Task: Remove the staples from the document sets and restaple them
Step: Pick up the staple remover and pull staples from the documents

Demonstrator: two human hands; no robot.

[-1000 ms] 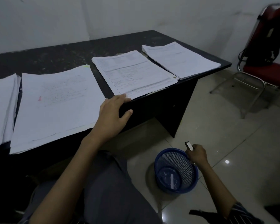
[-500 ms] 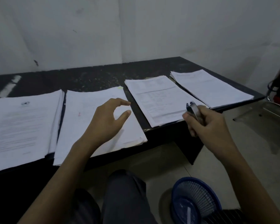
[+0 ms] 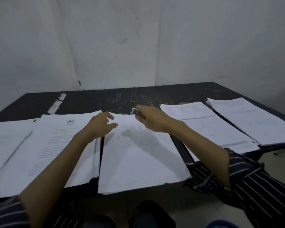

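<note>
White stack (image 3: 138,162) with faint red mark, black table (image 3: 105,99), left hand (image 3: 99,125) loose-fingered over its corner, right hand (image 3: 153,120) gripping silvery tool (image 3: 136,111)

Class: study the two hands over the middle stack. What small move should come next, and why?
Probably lower the left hand onto the middle stack's far left corner to pin it. That hand is at the corner holding nothing, while the right hand grips a small metal tool just above the stack's far edge. No staple is visible.
</note>
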